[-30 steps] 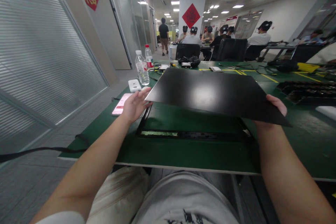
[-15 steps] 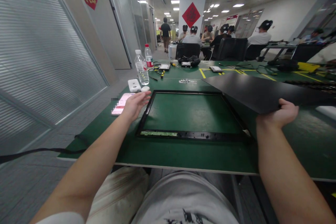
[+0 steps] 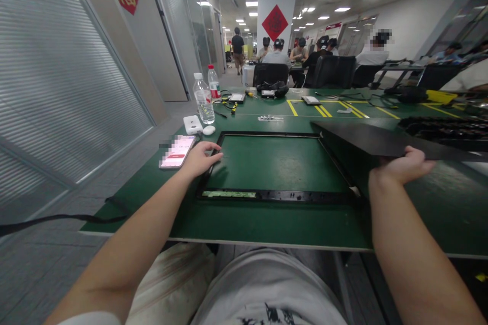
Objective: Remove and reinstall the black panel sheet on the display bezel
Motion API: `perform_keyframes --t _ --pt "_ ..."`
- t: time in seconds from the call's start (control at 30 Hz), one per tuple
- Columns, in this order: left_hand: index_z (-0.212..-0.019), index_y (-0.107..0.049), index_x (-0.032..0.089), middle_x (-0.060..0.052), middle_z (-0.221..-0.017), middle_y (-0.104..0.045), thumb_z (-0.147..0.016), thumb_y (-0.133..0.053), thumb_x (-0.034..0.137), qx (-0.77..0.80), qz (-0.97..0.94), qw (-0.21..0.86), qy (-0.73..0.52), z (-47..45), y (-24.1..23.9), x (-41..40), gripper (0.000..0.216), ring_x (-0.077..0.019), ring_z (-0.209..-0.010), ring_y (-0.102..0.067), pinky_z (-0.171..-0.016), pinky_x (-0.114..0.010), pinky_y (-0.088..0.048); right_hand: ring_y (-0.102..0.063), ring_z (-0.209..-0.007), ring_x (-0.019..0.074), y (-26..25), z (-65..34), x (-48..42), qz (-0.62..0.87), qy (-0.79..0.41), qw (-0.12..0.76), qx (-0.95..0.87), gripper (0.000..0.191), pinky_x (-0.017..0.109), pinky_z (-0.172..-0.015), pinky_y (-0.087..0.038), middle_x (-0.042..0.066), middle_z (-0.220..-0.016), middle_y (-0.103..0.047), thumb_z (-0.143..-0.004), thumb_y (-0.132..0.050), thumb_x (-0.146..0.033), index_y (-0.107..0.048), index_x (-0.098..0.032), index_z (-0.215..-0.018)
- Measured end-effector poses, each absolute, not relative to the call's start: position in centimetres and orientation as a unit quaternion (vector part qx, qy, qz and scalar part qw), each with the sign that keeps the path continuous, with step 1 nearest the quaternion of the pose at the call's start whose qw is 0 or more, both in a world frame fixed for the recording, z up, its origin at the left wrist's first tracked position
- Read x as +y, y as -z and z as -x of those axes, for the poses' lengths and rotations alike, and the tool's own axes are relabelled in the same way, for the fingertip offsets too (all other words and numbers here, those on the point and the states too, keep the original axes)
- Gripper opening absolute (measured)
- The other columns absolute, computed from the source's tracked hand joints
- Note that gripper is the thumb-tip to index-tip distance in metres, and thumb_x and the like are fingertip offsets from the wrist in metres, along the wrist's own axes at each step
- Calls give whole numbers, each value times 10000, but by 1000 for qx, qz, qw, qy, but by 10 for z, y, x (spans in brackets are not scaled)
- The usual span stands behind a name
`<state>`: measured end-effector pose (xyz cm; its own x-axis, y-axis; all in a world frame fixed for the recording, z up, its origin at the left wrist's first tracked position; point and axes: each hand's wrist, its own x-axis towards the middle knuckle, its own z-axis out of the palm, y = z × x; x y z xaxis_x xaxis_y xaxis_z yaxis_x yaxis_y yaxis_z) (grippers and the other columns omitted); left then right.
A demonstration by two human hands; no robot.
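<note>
A black rectangular frame (image 3: 290,196) lies on the green table, with a narrow green circuit board (image 3: 229,194) along its near side. My left hand (image 3: 202,158) is at the frame's left side, its fingers apart and their tips over the inner edge. Whether they touch the frame I cannot tell. On the right, my right hand (image 3: 408,166) grips a thin, flat black panel (image 3: 373,141) by its near edge. The panel is tilted and raised above the table, to the right of the frame. Part of my right hand's fingers is hidden.
Left of the frame are a lit phone (image 3: 177,152), a white box-shaped device (image 3: 192,125), a small white case (image 3: 209,130) and two bottles (image 3: 205,101). Hard drives (image 3: 310,100) and cables lie farther back. A dark object (image 3: 438,129) is behind the panel. People sit beyond.
My left hand has come down to the frame's left side. My right hand has lowered the black panel and turned it flatter, uncovering more of the table behind it.
</note>
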<state>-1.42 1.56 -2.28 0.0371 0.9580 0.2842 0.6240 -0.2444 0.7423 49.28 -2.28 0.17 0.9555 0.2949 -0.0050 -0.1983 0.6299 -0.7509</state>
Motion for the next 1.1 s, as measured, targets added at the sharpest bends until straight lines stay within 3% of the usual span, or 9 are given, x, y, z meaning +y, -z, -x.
perform_keyframes --t 0.1,0.27,0.5,0.67,1.1 --pt "-1031 -796 208 -116 -1168 -756 -763 -749 364 621 -697 169 -318 19 22 18 313 -320 -1121 -698 -1003 -434 -543 -710 -913 156 4 -496 -20 359 -99 928 -14 437 229 -585 -602 -16 -999 -631 -648 -491 -75 -518 -296 -1024" --pt "-1195 -773 214 -92 -1095 -772 -793 -704 253 659 -687 168 -256 21 22 17 409 -289 -1049 -733 -934 -389 -565 -730 -905 149 11 -501 -15 387 -136 912 10 380 244 -590 -626 -28 -1041 -651 -728 -474 -60 -509 -289 -1030" --pt "-1202 -784 224 -84 -1092 -762 -753 -664 150 656 -704 146 -229 22 24 19 471 -275 -1054 -731 -905 -356 -564 -728 -915 118 14 -499 -10 421 -156 893 29 387 269 -702 -651 -32 -1097 -638 -794 -450 -3 -463 -274 -1070" --pt "-1183 -801 250 -61 -1048 -753 -706 -676 169 663 -704 128 -221 22 23 19 500 -273 -990 -722 -905 -358 -565 -714 -938 102 20 -497 -6 482 -169 859 40 350 248 -723 -640 -30 -1152 -639 -830 -442 -4 -453 -262 -1065" --pt "-1097 -817 246 -67 -971 -705 -634 -657 215 636 -717 125 -257 24 28 22 492 -282 -908 -683 -872 -381 -556 -711 -786 135 33 -510 -2 508 -212 829 102 388 273 -608 -600 -18 -987 -672 -563 -479 12 -511 -217 -874"
